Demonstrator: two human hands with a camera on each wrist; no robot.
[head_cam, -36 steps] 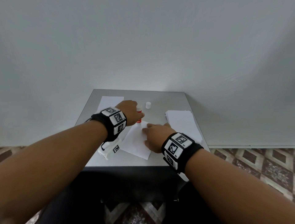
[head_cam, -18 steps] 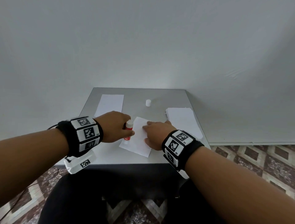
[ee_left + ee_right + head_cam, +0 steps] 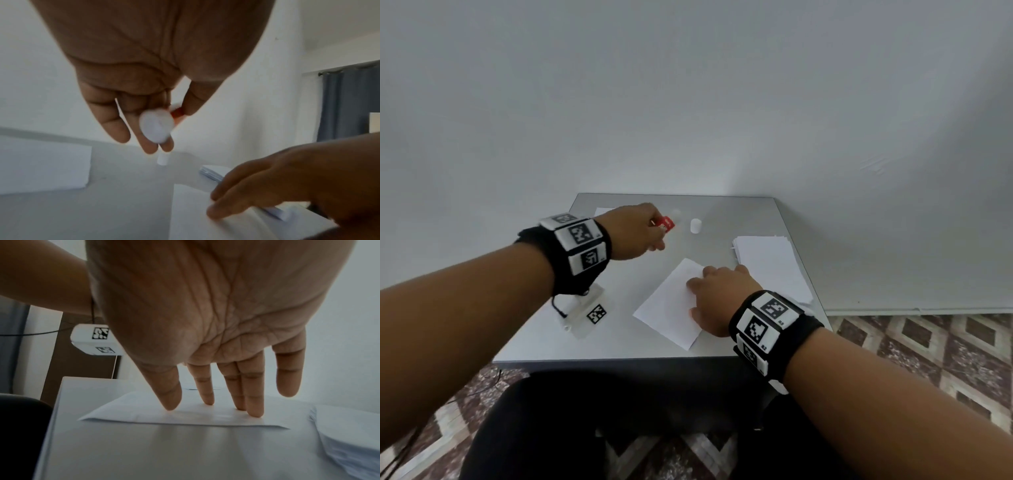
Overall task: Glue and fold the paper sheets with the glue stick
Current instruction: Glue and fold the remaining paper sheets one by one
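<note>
Grey and bare-topped, the small table (image 3: 739, 219) stands against a plain pale wall, with patterned floor tiles to either side. Raised over its far left part, the glue stick (image 3: 667, 222) is gripped in the left hand (image 3: 633, 231), fingers and thumb curled round its red body; the left wrist view shows its round white end (image 3: 156, 125) facing the camera, with the thumb on the red side and the fingers along the other. Just beyond the stick, a small white cap (image 3: 695, 225) stands upright on the table, apart from the hand.

Nearer the front edge, a single paper sheet (image 3: 671, 305) lies flat, turned at an angle to the table. On it rests the right hand (image 3: 717, 294), spread with straight fingers: in the right wrist view the fingertips (image 3: 255, 412) and thumb press down on the sheet, while the little finger stays lifted off it.

To the right of this sheet, a stack of paper (image 3: 770, 263) sits near the table's right edge, close beside the right hand. Another white sheet (image 3: 43, 167) lies flat at the far left, partly hidden behind the left wrist in the head view.

Both wrists wear black bands with black-and-white marker tiles.
</note>
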